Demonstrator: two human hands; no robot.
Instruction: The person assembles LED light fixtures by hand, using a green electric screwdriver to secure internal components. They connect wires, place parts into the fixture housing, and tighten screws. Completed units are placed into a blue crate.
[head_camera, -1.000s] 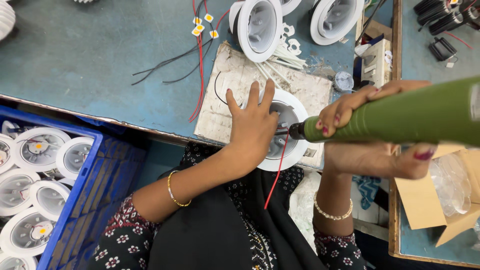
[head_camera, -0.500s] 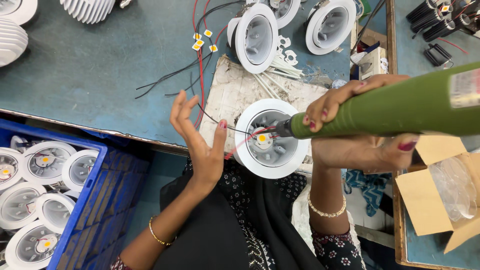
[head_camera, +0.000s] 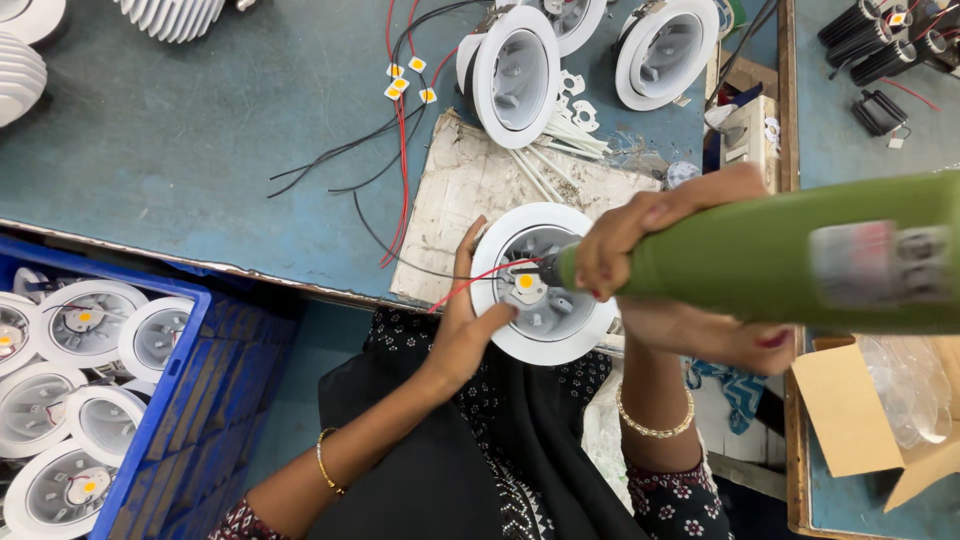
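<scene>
My left hand (head_camera: 470, 325) cups the white round lamp housing (head_camera: 545, 285) by its near rim; my right hand (head_camera: 660, 265) grips a green electric screwdriver (head_camera: 760, 265), tip inside it beside the yellow chip (head_camera: 525, 282).

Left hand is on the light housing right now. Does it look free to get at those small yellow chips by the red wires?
Probably yes. The left hand holds only the white light housing; the yellow chips lie on bare blue table, with just loose wires between. It would have to let go first.
</scene>
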